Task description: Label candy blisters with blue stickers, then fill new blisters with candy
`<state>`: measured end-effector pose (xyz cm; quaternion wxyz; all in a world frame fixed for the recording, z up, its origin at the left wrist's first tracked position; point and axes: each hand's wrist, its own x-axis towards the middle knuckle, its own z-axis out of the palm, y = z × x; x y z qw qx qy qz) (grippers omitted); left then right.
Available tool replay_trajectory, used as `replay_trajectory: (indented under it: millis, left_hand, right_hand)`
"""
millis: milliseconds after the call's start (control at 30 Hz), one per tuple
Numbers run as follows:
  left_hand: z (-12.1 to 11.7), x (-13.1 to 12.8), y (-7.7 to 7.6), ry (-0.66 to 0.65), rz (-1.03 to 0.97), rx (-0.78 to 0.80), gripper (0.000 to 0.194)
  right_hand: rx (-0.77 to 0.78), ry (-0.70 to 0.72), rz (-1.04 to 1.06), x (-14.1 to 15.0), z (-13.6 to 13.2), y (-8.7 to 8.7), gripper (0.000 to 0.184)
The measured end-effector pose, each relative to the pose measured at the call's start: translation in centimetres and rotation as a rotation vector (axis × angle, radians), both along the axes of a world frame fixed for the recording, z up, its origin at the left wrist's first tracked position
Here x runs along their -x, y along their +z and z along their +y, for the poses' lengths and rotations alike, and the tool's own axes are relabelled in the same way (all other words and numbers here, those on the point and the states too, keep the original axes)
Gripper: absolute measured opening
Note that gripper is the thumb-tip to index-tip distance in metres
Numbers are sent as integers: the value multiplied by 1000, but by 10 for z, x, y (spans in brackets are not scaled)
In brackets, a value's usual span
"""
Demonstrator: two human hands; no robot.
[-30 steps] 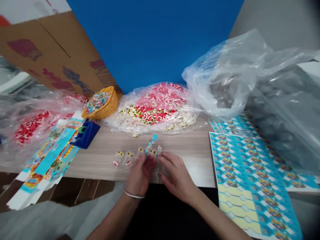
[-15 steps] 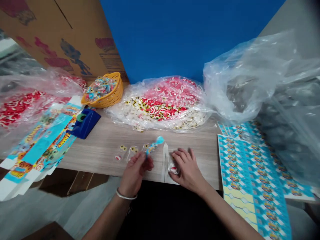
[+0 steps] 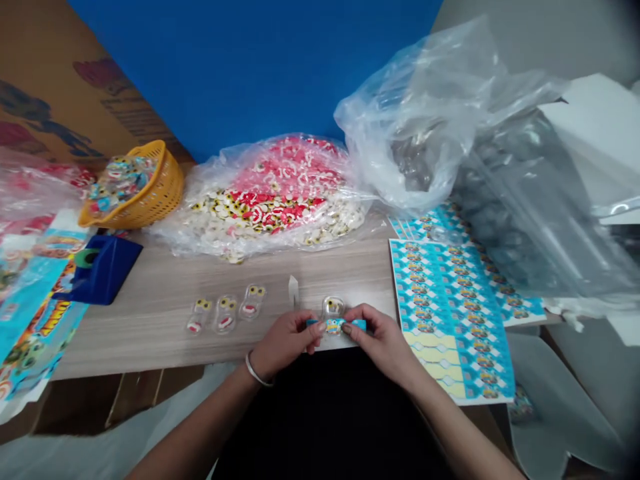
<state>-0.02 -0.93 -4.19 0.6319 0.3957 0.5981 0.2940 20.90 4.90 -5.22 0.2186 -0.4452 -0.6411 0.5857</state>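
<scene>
My left hand (image 3: 299, 332) and my right hand (image 3: 376, 331) pinch the two ends of a blue printed label strip (image 3: 333, 326). The strip lies across the lower part of a small clear plastic blister pack (image 3: 333, 306) near the table's front edge. Yellow-and-black eye pieces show in its upper part; the rest is hidden under the strip. To the left, three similar clear packs lie in a row, among them a middle pack (image 3: 226, 314), each with eye pieces and a red-and-white mouth piece. A pale pointed strip (image 3: 293, 292) lies just beyond my left hand.
Behind stands a clear bag of red, white and yellow pieces (image 3: 280, 200). A yellow basket (image 3: 163, 183) of filled packs and a blue tape dispenser (image 3: 107, 267) are at left. Label sheets (image 3: 450, 320) lie right, below plastic bags (image 3: 415, 120).
My left hand has brought the blue strip right, onto the pack. My right hand has let go of the pack's side and now grips the strip's other end. The view has shifted right.
</scene>
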Motion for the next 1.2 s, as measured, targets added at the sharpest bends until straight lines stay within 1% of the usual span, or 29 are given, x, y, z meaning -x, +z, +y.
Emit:
replay_trajectory:
  millis: [100, 167, 267, 367, 467, 633, 800, 833, 900, 967, 1000, 1067, 1133, 1167, 1200]
  left_hand:
    - [0, -3, -6, -53, 272, -28, 39]
    - [1, -4, -12, -88, 425, -79, 39]
    - [9, -5, -21, -111, 552, -146, 39]
    - [21, -4, -27, -110, 633, -174, 37]
    - [30, -3, -28, -119, 663, -168, 37]
    - [33, -4, -28, -154, 699, -127, 34]
    - [37, -7, -32, -176, 857, -133, 34]
    - [38, -8, -32, -183, 885, -116, 37]
    - [39, -8, -28, -240, 965, -50, 49]
    - [32, -8, -21, -323, 1059, 9, 62]
    - [24, -7, -17, -354, 1092, 26, 66]
    - [-2, -4, -11, -363, 1093, 62, 69]
    - [-35, 0, -10, -309, 986, 142, 69]
    - [-52, 2, -11, -250, 889, 194, 67]
    - [-67, 3, -14, -157, 761, 250, 63]
  right_hand:
    - [28, -51, -38, 5, -10, -18, 16]
    - [20, -78, -31, 5, -9, -28, 14]
    - [-20, -93, -73, 6, 0, -35, 11]
    - [-71, -93, -147, 10, 9, -35, 8]
    - [-101, -85, -190, 14, 12, -36, 6]
    - [-138, -66, -262, 16, 12, -36, 6]
    - [-213, -9, -368, 20, 10, -31, 19]
    - [-220, 8, -393, 21, 10, -29, 21]
    - [-214, 39, -444, 23, 9, -26, 27]
    - [-193, 79, -486, 25, 7, -23, 39]
    - [-185, 106, -495, 26, 5, -21, 45]
    - [-180, 170, -481, 30, -1, -19, 51]
    - [-173, 236, -453, 36, -10, -17, 47]
    - [-169, 269, -439, 40, -14, -16, 44]
    - [-166, 299, -430, 45, -19, -16, 41]
